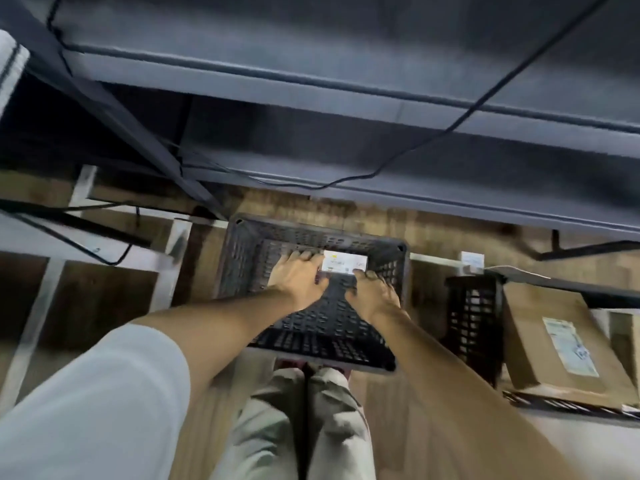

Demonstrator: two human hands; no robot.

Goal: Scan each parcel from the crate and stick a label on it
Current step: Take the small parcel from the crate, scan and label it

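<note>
1. Left hand [298, 276]: reaches down into the black crate [242, 258], fingers curled onto the left end of the white parcel [344, 263]; how firmly it grips cannot be told through the blur.
2. White parcel: lies inside the crate, near its far wall and towards the far right corner, flat between the two hands. Its printed face is up; the print is unreadable.
3. Right hand [372, 295]: inside the crate, fingers curled at the parcel's near right edge, thumb touching it.
4. Second black crate [474, 323]: stands on the wooden floor [429, 233], right of the first crate.
5. Brown box [550, 337]: just beside that second crate, label uppermost.
</note>
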